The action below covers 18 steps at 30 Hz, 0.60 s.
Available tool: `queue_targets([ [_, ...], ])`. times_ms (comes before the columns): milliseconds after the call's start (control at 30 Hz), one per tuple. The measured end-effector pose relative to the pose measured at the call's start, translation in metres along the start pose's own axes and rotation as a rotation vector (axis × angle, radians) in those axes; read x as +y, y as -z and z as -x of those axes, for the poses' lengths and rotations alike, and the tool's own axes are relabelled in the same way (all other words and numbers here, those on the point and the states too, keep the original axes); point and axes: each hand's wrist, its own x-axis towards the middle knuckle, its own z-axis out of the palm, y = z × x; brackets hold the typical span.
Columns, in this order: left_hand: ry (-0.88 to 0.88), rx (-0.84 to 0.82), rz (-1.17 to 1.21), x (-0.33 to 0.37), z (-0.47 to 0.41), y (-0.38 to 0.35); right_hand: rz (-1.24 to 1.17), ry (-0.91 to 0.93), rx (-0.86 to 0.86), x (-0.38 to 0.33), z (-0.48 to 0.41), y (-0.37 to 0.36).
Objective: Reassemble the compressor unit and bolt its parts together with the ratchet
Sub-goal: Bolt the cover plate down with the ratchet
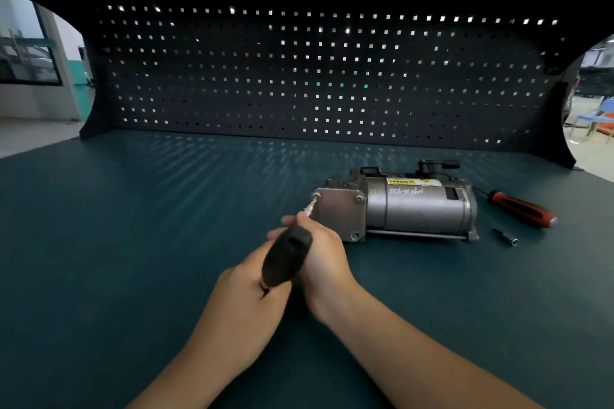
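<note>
1. The compressor unit (415, 205) lies on its side, right of the middle of the surface (133, 242) and nearer the far edge. Its square end plate (339, 212) is turned toward the person.
2. The ratchet (287, 255) has its bit seated on the plate's upper-left bolt (316, 196), so this bolt looks to be the one in hand.
3. To do it well, keep the shaft in line with the bolt and press in only lightly. Nothing visibly braces the unit, so a hard push could slide it.
4. The left hand (246, 292) wraps the butt of the black handle, with its forearm coming up from the near edge.
5. The right hand (322, 255) curls round the front of the handle, and its fingertips (300, 216) reach the shaft to steady it.
6. A red-handled screwdriver (521, 209) and a loose socket (506, 236) lie toward the right edge.
</note>
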Motion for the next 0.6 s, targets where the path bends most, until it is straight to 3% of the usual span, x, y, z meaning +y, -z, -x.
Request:
queue_targets([
  [167, -0.049, 0.027, -0.093, 0.002, 0.0, 0.0, -0.029, 0.02, -0.011, -0.001, -0.001, -0.001],
  [300, -0.204, 0.035, -0.396, 0.002, -0.001, 0.001, -0.036, -0.025, -0.027, -0.007, -0.003, -0.003],
  [433, -0.193, -0.001, -0.634, 0.01, -0.005, -0.003, -0.046, -0.057, -0.043, -0.01, -0.003, -0.001],
  [500, -0.15, 0.016, -0.587, 0.015, -0.009, -0.001, -0.072, -0.068, -0.051, -0.011, -0.002, -0.001],
  [600, -0.04, 0.035, -0.315, 0.021, -0.015, 0.004, -0.096, -0.051, -0.072, -0.009, -0.004, 0.002],
])
